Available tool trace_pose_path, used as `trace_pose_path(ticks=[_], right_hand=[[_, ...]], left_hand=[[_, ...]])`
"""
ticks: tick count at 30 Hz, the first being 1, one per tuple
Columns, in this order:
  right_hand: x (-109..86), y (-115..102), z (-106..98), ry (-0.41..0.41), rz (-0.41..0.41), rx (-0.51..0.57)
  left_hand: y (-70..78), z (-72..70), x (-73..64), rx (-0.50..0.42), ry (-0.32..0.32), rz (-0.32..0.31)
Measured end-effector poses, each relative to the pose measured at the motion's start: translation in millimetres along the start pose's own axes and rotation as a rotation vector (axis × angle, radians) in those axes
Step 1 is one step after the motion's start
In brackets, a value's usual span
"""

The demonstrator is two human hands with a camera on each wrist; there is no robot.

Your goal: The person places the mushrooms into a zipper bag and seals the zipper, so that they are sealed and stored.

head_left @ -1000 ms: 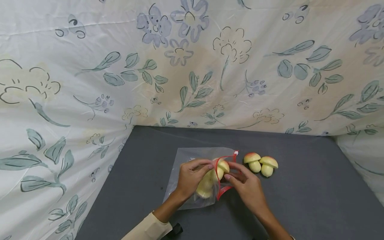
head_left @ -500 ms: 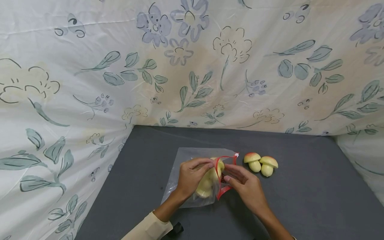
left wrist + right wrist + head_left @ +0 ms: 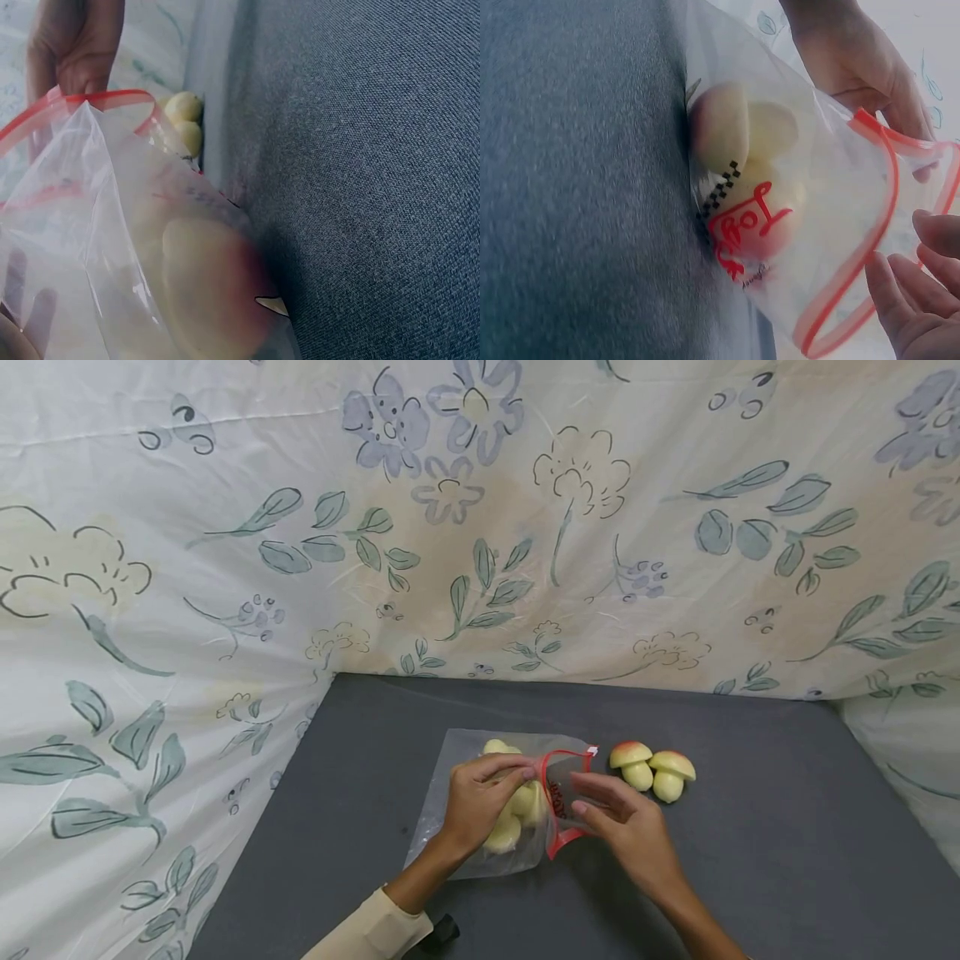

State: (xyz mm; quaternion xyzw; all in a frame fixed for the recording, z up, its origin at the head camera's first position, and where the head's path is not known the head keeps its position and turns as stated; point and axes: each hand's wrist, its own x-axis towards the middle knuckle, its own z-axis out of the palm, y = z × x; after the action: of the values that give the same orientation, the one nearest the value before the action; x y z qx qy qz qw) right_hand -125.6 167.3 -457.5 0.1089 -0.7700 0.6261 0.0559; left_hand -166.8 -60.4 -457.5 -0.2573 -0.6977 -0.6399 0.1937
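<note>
A clear zip bag [image 3: 435, 827] with a red zip strip lies on the dark table, its mouth spread toward the right. Several pale yellow mushroom-shaped pieces [image 3: 504, 835] sit inside; one with a reddish cap [image 3: 214, 289] shows through the plastic in the left wrist view. My left hand [image 3: 476, 802] pinches the bag's mouth edge between thumb and fingers, partly covering the pieces. At the mouth's right side is my right hand [image 3: 626, 827], fingers loosely extended and holding nothing. In the right wrist view its fingers [image 3: 889, 296] are right at the red strip.
Two more mushroom-shaped pieces, one [image 3: 636, 772] beside the other [image 3: 670, 787], lie right of the bag. A small black object [image 3: 441, 933] is by the left sleeve [image 3: 375, 931]. Flowered cloth [image 3: 480, 568] walls the table's back and sides.
A mushroom-shaped piece at the mouth has gone into the bag, let go by my right hand, which has drawn back slightly right. My left hand keeps its pinch.
</note>
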Motion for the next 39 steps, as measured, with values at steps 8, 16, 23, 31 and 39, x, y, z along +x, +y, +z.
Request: trace_pose_path(ticks=[8,16,23,31,39], right_hand=[[-0.9,2,-14,0.065,-0.038,-0.053],[-2.8,7,-27,0.091,-0.061,-0.104],[-1.7,12,-41,0.128,-0.047,-0.166],[0.4,19,-59,0.176,-0.012,-0.248],[6.0,33,-77,0.221,-0.020,-0.338]], left_hand=[[-2.0,0.4,0.2,-0.009,-0.009,0.021],[-2.1,0.6,0.6,-0.012,-0.015,0.030],[-2.1,-0.1,-0.8,0.002,-0.025,0.027],[-2.2,-1.5,-1.1,0.009,-0.022,0.034],[-2.8,-0.8,-1.4,0.004,-0.027,0.029]])
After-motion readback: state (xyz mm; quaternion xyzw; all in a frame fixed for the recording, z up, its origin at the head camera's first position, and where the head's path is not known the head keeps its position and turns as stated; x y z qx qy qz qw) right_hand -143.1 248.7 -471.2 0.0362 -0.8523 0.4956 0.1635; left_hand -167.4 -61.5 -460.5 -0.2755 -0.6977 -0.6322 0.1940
